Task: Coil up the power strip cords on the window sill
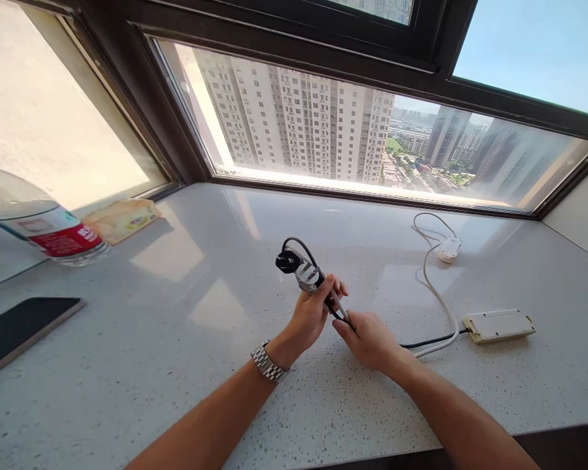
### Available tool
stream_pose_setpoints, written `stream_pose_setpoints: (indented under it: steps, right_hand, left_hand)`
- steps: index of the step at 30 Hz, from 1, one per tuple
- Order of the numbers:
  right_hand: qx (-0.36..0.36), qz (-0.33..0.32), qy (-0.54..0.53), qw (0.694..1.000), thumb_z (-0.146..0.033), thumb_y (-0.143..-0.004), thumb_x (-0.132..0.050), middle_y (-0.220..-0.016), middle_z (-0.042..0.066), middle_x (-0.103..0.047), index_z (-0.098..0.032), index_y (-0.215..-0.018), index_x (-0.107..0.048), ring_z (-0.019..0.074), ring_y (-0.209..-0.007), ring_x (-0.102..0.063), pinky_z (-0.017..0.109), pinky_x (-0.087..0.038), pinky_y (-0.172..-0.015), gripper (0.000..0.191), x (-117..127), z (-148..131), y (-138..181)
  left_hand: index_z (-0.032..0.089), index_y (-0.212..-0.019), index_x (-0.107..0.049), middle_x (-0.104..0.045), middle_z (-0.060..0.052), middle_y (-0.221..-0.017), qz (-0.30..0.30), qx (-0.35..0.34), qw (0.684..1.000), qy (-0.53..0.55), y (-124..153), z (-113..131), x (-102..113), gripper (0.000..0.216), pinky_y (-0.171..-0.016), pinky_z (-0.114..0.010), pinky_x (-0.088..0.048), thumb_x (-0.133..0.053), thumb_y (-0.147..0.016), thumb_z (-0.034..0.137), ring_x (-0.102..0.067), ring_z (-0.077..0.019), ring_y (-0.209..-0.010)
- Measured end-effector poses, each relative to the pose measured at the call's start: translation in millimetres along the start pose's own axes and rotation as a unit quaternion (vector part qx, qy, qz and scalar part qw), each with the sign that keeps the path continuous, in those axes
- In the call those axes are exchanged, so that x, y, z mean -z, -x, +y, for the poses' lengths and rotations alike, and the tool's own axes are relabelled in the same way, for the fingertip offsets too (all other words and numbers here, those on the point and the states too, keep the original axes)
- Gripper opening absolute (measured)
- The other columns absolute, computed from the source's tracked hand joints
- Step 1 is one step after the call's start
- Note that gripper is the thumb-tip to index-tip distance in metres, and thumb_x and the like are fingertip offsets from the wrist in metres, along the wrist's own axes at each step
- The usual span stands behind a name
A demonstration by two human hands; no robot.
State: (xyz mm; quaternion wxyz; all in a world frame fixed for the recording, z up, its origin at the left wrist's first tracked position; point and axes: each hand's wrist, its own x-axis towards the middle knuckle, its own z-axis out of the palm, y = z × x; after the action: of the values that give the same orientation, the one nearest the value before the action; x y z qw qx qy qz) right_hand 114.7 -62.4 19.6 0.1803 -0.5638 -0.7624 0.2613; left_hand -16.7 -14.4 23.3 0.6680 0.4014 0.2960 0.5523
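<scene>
Near the middle of the counter my left hand (315, 310), with a metal watch (269, 361) on its wrist, is closed around the plug ends of two cords. A black plug (287, 262) and a grey-white plug (307, 275) stick out beyond its fingers. Just below, my right hand (370, 336) is wrapped round the black and white power cords (342, 314). From there the cords run right: the black one to a cream power strip (500, 325), the white one in a loop to a small white block (449, 249).
A large bottle with a red label (71, 235) stands at the left, beside a tissue pack (122, 220). A dark phone (24, 329) lies at the left edge. Dark window frames (323, 189) bound the speckled counter (151, 339) at the back.
</scene>
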Motion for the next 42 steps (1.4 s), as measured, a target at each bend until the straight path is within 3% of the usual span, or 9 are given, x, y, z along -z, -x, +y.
stream_pose_setpoints:
  steps: [6,11,14,18,21,25,34,39,42]
  right_hand:
    - [0.015,0.072,0.028,0.997,-0.033,-0.098,-0.034,-0.067,0.004,-0.061,-0.017,-0.095,-0.059,0.0155,-0.056,-0.052,0.025,-0.021,-0.052,0.030,-5.0,5.4,-2.6]
    - [0.028,0.065,0.004,0.997,-0.028,-0.093,-0.043,-0.064,0.002,-0.057,-0.016,-0.082,-0.059,0.0125,-0.053,-0.045,0.025,-0.021,-0.052,0.023,-7.2,8.0,-3.7]
    - [0.023,-0.030,-0.069,0.997,-0.028,-0.089,-0.050,-0.057,-0.003,-0.048,-0.016,-0.070,-0.055,0.0096,-0.052,-0.038,0.022,-0.022,-0.051,0.023,-3.9,8.9,-4.3]
    - [-0.032,-0.210,-0.120,0.970,-0.043,-0.082,-0.059,-0.054,-0.006,-0.040,-0.016,-0.064,-0.054,0.0079,-0.050,-0.034,0.021,-0.024,-0.048,0.032,13.4,17.4,-4.9]
    - [-0.102,-0.260,-0.084,0.956,-0.055,-0.078,-0.059,-0.052,-0.005,-0.041,-0.015,-0.062,-0.058,0.0084,-0.048,-0.036,0.022,-0.024,-0.047,0.043,32.6,31.5,-4.6]
    - [-0.114,-0.205,-0.105,0.966,-0.062,-0.084,-0.044,-0.049,-0.004,-0.040,-0.015,-0.056,-0.053,0.0082,-0.045,-0.033,0.024,-0.024,-0.048,0.055,47.3,49.4,-7.4]
    - [-0.184,0.015,-0.069,0.980,-0.057,-0.086,-0.043,-0.051,-0.004,-0.038,-0.018,-0.060,-0.045,0.0105,-0.048,-0.037,0.024,-0.023,-0.050,0.047,42.9,69.5,-19.4]
    - [-0.199,0.127,0.059,0.970,-0.043,-0.089,-0.049,-0.073,0.004,-0.063,-0.020,-0.083,-0.062,0.0191,-0.068,-0.057,0.026,-0.033,-0.056,0.027,31.4,70.5,-20.0]
    - [-0.082,0.187,0.054,0.978,-0.045,-0.090,-0.050,-0.100,0.009,-0.066,-0.020,-0.111,-0.059,0.0238,-0.093,-0.060,0.032,-0.043,-0.074,0.034,19.4,61.5,-18.2]
  left_hand:
    - [0.015,-0.059,-0.056,-0.053,-0.003,-0.058,-0.081,0.001,0.996,-0.047,7.3,-9.9,-8.2,0.037,-0.060,-0.026,-0.042,-0.069,-0.074,0.047,-0.047,-0.0138,-0.058]
    - [0.018,-0.053,-0.044,-0.037,0.003,-0.046,-0.054,0.017,0.998,0.008,6.5,-3.0,-11.2,0.044,-0.053,-0.025,-0.040,-0.070,-0.073,0.048,-0.041,-0.0122,-0.050]
    - [0.019,-0.053,-0.036,-0.025,0.007,-0.044,-0.030,0.036,0.995,0.088,1.8,14.3,-5.2,0.047,-0.048,-0.024,-0.040,-0.068,-0.075,0.045,-0.035,-0.0098,-0.042]
    - [0.018,-0.051,-0.027,-0.014,0.007,-0.043,-0.034,0.057,0.988,0.143,-4.6,39.4,10.9,0.051,-0.035,-0.019,-0.026,-0.054,-0.086,0.044,-0.018,-0.0071,-0.035]
    - [0.018,-0.050,-0.023,-0.010,0.007,-0.043,-0.069,0.025,0.986,0.148,-7.5,56.9,26.8,0.055,-0.034,-0.020,-0.022,-0.048,-0.089,0.047,-0.014,-0.0074,-0.035]
    - [0.017,-0.048,-0.022,-0.008,0.005,-0.041,-0.102,-0.047,0.985,0.134,-9.1,76.1,43.7,0.058,-0.034,-0.022,-0.020,-0.037,-0.091,0.053,-0.011,-0.0082,-0.034]
    - [0.017,-0.048,-0.023,-0.010,0.004,-0.040,-0.013,-0.084,0.980,0.179,-11.1,83.5,40.4,0.058,-0.037,-0.022,-0.027,-0.004,-0.097,0.042,-0.010,-0.0099,-0.035]
    - [0.017,-0.048,-0.022,-0.008,0.006,-0.039,-0.106,-0.008,0.982,0.159,-6.8,63.3,36.1,0.053,-0.035,-0.020,-0.023,-0.027,-0.096,0.040,-0.007,-0.0079,-0.034]
    - [0.016,-0.047,-0.022,-0.011,0.007,-0.037,-0.193,0.021,0.972,0.132,-0.2,48.4,29.2,0.052,-0.037,-0.019,-0.026,-0.047,-0.087,0.038,-0.011,-0.0065,-0.033]
